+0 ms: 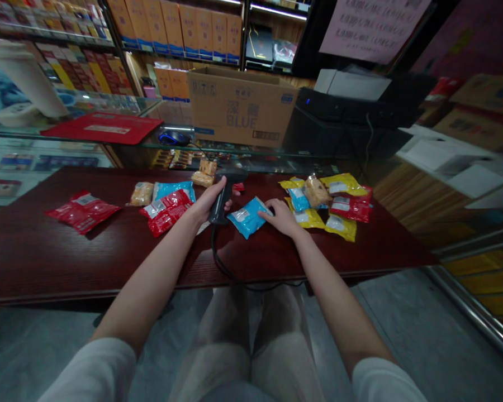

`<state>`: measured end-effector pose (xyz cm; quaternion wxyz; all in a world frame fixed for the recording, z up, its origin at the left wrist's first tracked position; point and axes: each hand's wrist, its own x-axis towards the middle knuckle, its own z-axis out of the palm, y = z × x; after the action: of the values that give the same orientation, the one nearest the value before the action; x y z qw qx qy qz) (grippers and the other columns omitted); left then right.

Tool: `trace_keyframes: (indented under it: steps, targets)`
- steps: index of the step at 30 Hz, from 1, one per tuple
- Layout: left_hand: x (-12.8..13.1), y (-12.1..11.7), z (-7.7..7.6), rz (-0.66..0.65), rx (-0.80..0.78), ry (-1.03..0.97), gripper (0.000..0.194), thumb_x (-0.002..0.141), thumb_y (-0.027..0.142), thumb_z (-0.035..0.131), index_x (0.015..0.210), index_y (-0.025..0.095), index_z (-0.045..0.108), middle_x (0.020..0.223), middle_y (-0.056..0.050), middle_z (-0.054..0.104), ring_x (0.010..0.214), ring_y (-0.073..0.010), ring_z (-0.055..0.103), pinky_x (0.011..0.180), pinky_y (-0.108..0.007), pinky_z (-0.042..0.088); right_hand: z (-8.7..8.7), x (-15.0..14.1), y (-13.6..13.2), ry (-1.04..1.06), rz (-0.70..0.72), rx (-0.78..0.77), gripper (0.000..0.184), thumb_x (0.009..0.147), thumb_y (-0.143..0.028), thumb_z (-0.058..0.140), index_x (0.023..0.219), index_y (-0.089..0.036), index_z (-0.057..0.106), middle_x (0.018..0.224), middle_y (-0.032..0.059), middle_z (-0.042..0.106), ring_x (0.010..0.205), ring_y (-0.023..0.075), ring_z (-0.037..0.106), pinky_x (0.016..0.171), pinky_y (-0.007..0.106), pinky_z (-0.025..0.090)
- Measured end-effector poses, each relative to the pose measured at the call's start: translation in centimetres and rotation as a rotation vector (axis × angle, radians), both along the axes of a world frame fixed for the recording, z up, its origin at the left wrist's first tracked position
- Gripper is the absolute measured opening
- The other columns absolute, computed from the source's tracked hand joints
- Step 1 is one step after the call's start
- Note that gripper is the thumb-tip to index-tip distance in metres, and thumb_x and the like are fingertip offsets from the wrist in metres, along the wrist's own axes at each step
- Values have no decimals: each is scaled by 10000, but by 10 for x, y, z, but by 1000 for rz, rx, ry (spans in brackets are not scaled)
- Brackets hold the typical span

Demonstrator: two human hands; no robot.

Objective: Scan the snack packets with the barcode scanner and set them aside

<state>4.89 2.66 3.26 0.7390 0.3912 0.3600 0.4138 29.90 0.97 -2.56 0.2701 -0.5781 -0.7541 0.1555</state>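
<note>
Left hand (209, 200) grips a black scanner (223, 196) (corded), right hand (281, 216) lies open on a glossy blue packet (247, 216).

Dark wooden table (67, 251) carries snack packets. Red packet (82, 210) lies alone at 9 o'clock; 2 more red packets (166, 211) sit nearer centre, blue packet (172, 189) touching behind. Mixed yellow, red and blue pile (339, 206) at 3 o'clock. Cardboard box (240, 106) at 12 o'clock on glass counter (88, 137), beside red mat (104, 127) and black printer (343, 120).

Bare dark table (67, 257) near the edge; snack packets (331, 204) crowding right, red packet (84, 210) left.
</note>
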Motion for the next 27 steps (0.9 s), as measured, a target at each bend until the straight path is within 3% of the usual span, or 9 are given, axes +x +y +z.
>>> trace_keyframes:
  steps: [5,9,14,21,27]
  targets:
    - [-1,-1,-2,-92,72,-1,584,926,665,502,943,111,684,461,5,490,371,-90,456,363,-169,350,5,20,4,759,-214,17,457,655,-512,764,916,-233,511,827,-23,589,761,176,575,705,327,527]
    - [4,-8,-4,-152,187,-39,554,895,643,583,983,105,684,501,3,532,377,-86,446,367,-183,354,13,33,6,1096,-308,-80,560,559,-509,838,933,-247,516,756,-51,551,648,137,551,563,265,495]
    - [7,-15,-2,-226,219,-36,516,868,604,649,1025,114,682,537,0,558,399,-95,463,379,-197,373,15,35,7,1182,-345,-33,566,511,-481,871,908,-239,548,732,-40,572,666,154,596,568,278,539]
    - [5,-12,-8,-307,159,-9,508,902,613,589,929,116,693,490,2,485,383,-103,442,368,-204,366,13,33,9,1217,-355,32,531,527,-463,858,882,-233,539,722,-41,594,701,165,625,637,307,572]
    - [11,-16,-5,-289,171,-48,454,867,554,678,975,114,638,724,-59,660,405,-74,465,351,-195,374,14,31,10,1237,-361,29,483,548,-419,836,907,-234,571,742,-49,612,690,144,615,639,293,583]
